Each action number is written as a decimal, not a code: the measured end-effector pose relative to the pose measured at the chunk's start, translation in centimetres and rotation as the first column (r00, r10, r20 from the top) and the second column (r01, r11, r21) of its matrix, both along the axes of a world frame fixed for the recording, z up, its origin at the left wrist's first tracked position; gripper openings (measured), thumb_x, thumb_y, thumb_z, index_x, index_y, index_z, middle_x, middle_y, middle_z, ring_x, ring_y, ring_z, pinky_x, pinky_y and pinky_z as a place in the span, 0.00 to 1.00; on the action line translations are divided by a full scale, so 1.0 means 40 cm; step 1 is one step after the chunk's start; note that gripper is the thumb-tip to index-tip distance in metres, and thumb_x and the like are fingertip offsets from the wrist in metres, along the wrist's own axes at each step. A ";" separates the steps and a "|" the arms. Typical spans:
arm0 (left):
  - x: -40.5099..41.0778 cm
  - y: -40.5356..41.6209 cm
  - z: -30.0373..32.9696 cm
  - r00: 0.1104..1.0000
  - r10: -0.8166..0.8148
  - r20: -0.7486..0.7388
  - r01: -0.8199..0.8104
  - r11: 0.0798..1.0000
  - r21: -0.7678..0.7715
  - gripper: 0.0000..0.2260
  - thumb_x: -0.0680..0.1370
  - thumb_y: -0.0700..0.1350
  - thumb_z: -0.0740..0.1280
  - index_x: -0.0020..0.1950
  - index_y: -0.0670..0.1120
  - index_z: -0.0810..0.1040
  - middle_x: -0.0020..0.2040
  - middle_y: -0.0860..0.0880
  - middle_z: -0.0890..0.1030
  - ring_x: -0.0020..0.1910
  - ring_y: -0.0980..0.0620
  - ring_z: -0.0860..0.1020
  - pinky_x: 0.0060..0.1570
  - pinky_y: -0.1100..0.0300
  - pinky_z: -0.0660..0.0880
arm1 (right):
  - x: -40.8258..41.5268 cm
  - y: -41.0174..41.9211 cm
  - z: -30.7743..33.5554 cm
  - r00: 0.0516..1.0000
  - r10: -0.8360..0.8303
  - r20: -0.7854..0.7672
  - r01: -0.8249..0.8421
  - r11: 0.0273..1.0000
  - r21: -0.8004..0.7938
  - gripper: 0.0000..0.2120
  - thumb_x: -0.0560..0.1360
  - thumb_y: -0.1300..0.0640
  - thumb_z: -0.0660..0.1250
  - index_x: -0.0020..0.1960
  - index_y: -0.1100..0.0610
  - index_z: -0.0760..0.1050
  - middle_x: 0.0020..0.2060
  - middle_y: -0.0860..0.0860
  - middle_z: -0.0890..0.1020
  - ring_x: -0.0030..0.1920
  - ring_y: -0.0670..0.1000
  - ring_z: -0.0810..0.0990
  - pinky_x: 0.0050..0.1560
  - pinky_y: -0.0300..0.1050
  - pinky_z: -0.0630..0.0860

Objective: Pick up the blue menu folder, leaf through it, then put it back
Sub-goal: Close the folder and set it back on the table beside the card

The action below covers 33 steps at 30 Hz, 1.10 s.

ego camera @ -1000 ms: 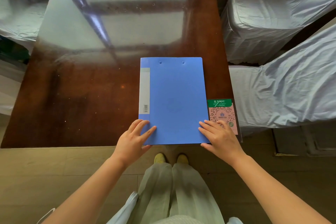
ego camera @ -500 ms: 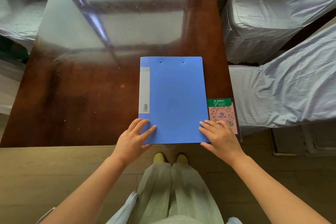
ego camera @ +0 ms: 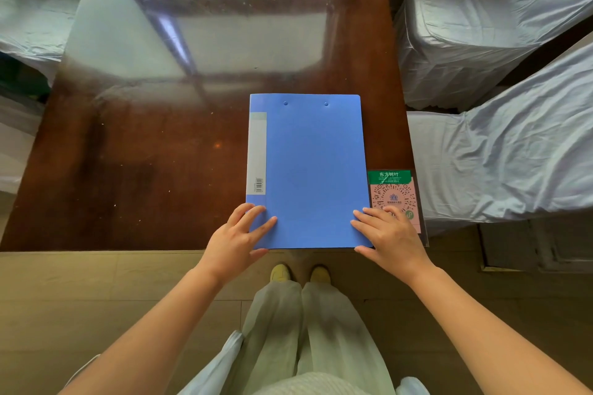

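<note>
The blue menu folder (ego camera: 313, 170) lies closed and flat on the brown table (ego camera: 128, 170), close to its near edge, with a white spine label on its left side. My left hand (ego camera: 236, 242) is at the folder's near left corner, fingers spread on the cover and thumb at the near edge. My right hand (ego camera: 390, 237) holds the near right corner the same way, fingers on top and thumb against the edge. Both near corners are hidden under my fingers.
A pink and green QR-code card (ego camera: 396, 194) lies just right of the folder, partly under my right hand. Chairs in pale covers stand at the right (ego camera: 500, 144) and the far left (ego camera: 25, 9). The glossy tabletop reflects a window. My legs and yellow shoes (ego camera: 300, 274) are below the table edge.
Both hands stay on the folder's near corners and the folder stays flat. Only the whole view has shifted slightly.
</note>
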<state>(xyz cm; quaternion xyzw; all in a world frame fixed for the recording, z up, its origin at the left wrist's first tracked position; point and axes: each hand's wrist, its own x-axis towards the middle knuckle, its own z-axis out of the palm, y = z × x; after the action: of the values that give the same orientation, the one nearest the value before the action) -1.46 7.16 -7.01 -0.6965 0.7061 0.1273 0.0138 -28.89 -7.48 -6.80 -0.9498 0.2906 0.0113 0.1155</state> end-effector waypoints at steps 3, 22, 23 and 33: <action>-0.006 0.001 0.002 1.000 0.012 0.005 -0.012 1.000 0.003 0.28 0.62 0.51 0.79 0.60 0.46 0.78 0.57 0.41 0.80 0.57 0.38 0.77 0.36 0.50 0.82 | 0.001 0.002 0.002 1.000 -0.007 0.003 0.007 1.000 -0.007 0.25 0.60 0.52 0.80 0.54 0.58 0.80 0.53 0.55 0.84 0.55 0.56 0.81 0.55 0.58 0.75; -0.024 0.005 -0.002 0.997 0.001 0.080 -0.004 0.999 0.034 0.30 0.61 0.52 0.79 0.60 0.45 0.78 0.57 0.40 0.81 0.57 0.37 0.77 0.40 0.48 0.81 | 0.003 0.008 0.002 1.000 -0.016 -0.013 0.015 0.999 -0.034 0.24 0.61 0.52 0.79 0.54 0.58 0.80 0.54 0.56 0.83 0.56 0.57 0.80 0.56 0.61 0.73; -0.024 0.005 0.001 0.997 0.009 0.071 -0.012 0.999 0.043 0.30 0.61 0.52 0.79 0.60 0.45 0.78 0.57 0.40 0.81 0.57 0.38 0.77 0.40 0.48 0.81 | 0.003 0.007 0.003 1.000 -0.021 -0.020 0.020 0.999 -0.027 0.24 0.61 0.51 0.79 0.54 0.58 0.80 0.54 0.56 0.83 0.56 0.57 0.80 0.56 0.61 0.73; -0.008 -0.031 0.080 0.995 0.085 -0.060 -0.089 0.994 -0.069 0.22 0.71 0.59 0.64 0.60 0.48 0.77 0.59 0.44 0.79 0.60 0.42 0.75 0.60 0.45 0.70 | 0.029 -0.013 0.052 0.989 -0.044 -0.142 0.052 0.997 0.057 0.20 0.68 0.44 0.71 0.57 0.52 0.77 0.58 0.51 0.79 0.64 0.55 0.72 0.67 0.66 0.53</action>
<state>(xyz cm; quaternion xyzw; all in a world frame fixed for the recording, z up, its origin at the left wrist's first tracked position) -1.79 5.93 -3.81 -0.7227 0.6792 0.1224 -0.0369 -27.72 -7.99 -4.71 -0.9354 0.3203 0.0844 0.1236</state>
